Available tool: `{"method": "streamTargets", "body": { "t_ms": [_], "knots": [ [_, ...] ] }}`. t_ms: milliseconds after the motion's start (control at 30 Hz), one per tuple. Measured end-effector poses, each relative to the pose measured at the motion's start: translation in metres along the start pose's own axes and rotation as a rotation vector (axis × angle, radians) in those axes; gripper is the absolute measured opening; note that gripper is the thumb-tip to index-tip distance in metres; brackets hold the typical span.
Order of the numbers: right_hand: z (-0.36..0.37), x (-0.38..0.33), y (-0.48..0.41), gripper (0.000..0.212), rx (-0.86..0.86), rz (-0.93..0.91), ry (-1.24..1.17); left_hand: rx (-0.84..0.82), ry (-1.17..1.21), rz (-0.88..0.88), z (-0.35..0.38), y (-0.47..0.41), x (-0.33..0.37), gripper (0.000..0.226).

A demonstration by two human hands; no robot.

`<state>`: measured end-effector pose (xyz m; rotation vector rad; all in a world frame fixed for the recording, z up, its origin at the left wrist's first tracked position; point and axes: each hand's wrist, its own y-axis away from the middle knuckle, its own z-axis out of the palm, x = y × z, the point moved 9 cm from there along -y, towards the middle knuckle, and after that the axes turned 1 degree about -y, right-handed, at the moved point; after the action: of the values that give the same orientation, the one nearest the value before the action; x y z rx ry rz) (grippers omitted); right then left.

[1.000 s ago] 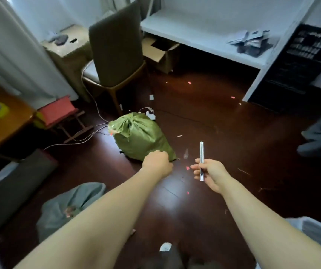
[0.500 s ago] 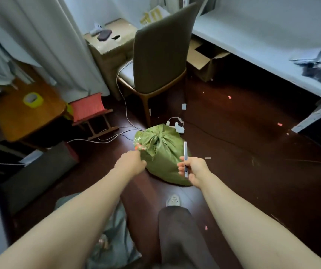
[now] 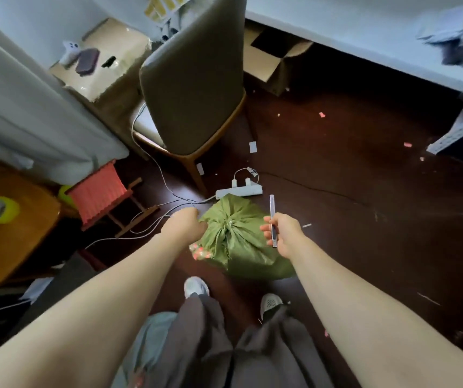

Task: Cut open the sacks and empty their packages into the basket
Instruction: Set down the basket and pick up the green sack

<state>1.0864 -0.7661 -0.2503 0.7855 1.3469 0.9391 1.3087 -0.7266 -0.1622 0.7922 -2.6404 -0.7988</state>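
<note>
- Dark brown wooden floor (image 3: 336, 219) fills most of the head view, with small scraps of white and pink paper lying on it.
- On this floor, just in front of the person's white shoes (image 3: 195, 287), stands the green woven sack (image 3: 241, 247). Its top is gathered and tied into a knot that points up to the camera.
- A small pink and red patch shows at the lower left side of the sack; I cannot tell what it is.
- The left hand (image 3: 184, 224) is at the upper left edge of the sack and touches the cloth. Its fingers are curled under the palm, and I cannot tell if they pinch the cloth or hold nothing.
- The right hand (image 3: 283, 233) is just beside the right side of the sack. Its fingers are closed around a slim silver utility knife (image 3: 272, 208), which stands almost upright and reaches above the hand.
- Behind the sack lies a white power strip (image 3: 238, 191) with plugs and thin white cables.
- Farther back stands a grey padded chair (image 3: 191, 88), and right of it an open cardboard box (image 3: 275, 60) sits under a white bench (image 3: 364, 29).
- On the left are a red folding stool (image 3: 98, 189) and a yellow tape roll (image 3: 0, 210) on an orange-brown surface.
- A pale grey-blue sack (image 3: 151, 337) lies near the person's left leg.
</note>
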Motion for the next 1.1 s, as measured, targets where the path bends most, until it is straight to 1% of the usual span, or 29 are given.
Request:
{"method": "streamTargets", "body": {
  "t_ms": [67, 133, 233, 367, 500, 567, 633, 700, 900, 1033, 1100],
  "knots": [
    [0.001, -0.008, -0.015, 0.017, 0.050, 0.031, -0.035, -0.022, -0.050, 0.062, -0.011, -0.030, 0.015, 0.031],
    [0.005, -0.017, -0.031, 0.022, 0.090, 0.056, -0.085, -0.044, -0.095, 0.163, -0.021, -0.064, 0.032, 0.029],
    [0.015, -0.027, -0.056, 0.029, 0.179, 0.051, -0.224, -0.100, -0.159, 0.287, -0.027, -0.118, 0.050, 0.035],
    [0.048, -0.017, -0.079, 0.032, 0.313, -0.004, -0.548, -0.211, -0.267, 0.498, -0.023, -0.180, 0.068, 0.037],
    [0.099, 0.003, -0.084, 0.024, 0.375, -0.073, -0.883, -0.333, -0.383, 0.681, -0.019, -0.204, 0.068, 0.033],
    [0.121, 0.012, -0.079, 0.026, 0.386, -0.107, -1.026, -0.372, -0.455, 0.745, -0.014, -0.214, 0.064, 0.027],
    [0.137, 0.018, -0.072, 0.031, 0.403, -0.135, -1.127, -0.404, -0.526, 0.785, -0.009, -0.222, 0.061, 0.026],
    [0.150, 0.021, -0.062, 0.027, 0.405, -0.166, -1.182, -0.434, -0.584, 0.806, -0.005, -0.225, 0.056, 0.029],
    [0.171, 0.050, -0.044, 0.030, 0.494, -0.256, -1.385, -0.460, -0.689, 0.896, 0.020, -0.222, 0.043, 0.017],
    [0.189, 0.083, -0.046, 0.027, 0.518, -0.306, -1.456, -0.500, -0.703, 0.922, 0.051, -0.223, 0.023, 0.027],
    [0.199, 0.102, -0.053, 0.023, 0.528, -0.308, -1.475, -0.504, -0.676, 0.920, 0.067, -0.224, 0.015, 0.038]
  ]
}}
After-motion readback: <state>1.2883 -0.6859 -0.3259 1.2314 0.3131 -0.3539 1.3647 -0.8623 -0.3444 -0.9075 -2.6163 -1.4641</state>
